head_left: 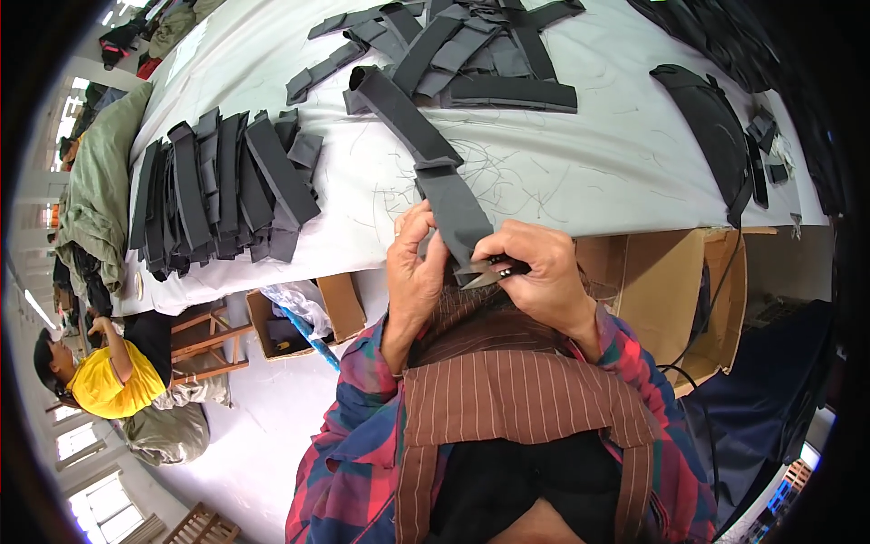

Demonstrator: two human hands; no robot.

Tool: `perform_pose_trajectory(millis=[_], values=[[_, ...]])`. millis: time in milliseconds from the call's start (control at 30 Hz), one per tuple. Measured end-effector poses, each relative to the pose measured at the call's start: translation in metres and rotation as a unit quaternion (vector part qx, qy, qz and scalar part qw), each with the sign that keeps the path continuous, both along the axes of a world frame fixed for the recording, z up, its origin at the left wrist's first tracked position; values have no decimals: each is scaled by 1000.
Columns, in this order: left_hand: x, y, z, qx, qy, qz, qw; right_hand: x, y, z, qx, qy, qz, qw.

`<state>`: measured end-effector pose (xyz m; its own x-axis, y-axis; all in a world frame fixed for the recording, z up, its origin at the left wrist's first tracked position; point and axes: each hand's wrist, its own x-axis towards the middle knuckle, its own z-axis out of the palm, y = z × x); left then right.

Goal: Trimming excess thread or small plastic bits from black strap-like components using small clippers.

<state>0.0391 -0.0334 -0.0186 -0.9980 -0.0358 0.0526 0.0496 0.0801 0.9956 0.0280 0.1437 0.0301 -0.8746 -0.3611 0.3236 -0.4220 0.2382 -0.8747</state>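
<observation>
Grey strip held between both hands, clippers at its near end

In the head view, the only one here, a dark grey fabric strip (456,210) is held up at the near edge of the white-covered counter (353,186), in front of the person's striped apron (526,390). The left hand (415,267) grasps the strip by its left edge, between thumb and fingers. The right hand (542,272) is closed around a pair of small clippers (480,275), their pale blades right at the strip's near end; whether the blades are biting into anything is too fine to make out. The strip's far end meets another grey strip (406,116) that lies out across the counter; I cannot tell whether the two are joined.

As for progress, the work looks well under way but unfinished. To the left, a row of grey strips (190,186) lies fairly neatly side by side, which suggests pieces sorted or set aside. Beyond the hands, a looser heap of strips (435,45) lies crisscrossed near the far side. Which group has been dealt with and which is waiting cannot be settled from this view. Fine loose threads (489,177) scattered between the heap and the hands hint that a good deal of snipping is already done. The held strip itself appears to be mid-step, with the clippers at it.
</observation>
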Motion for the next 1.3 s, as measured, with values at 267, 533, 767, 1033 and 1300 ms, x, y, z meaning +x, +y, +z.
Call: perform_pose_trajectory(millis=[267,533,767,1033,1300], values=[[0,6,19,-10,42,-45,998,2,0,-13,58,60,28,996],[9,8,28,228,-99,-7,969,1,20,-6,55,9,-65,996],[9,8,32,236,-107,-19,966,0,11,-8,49,12,-151,987],[13,7,36,279,-152,-35,948,-3,12,-5,163,170,-152,960],[9,11,31,175,-85,-28,981,-5,1,-1,70,46,-113,990]])
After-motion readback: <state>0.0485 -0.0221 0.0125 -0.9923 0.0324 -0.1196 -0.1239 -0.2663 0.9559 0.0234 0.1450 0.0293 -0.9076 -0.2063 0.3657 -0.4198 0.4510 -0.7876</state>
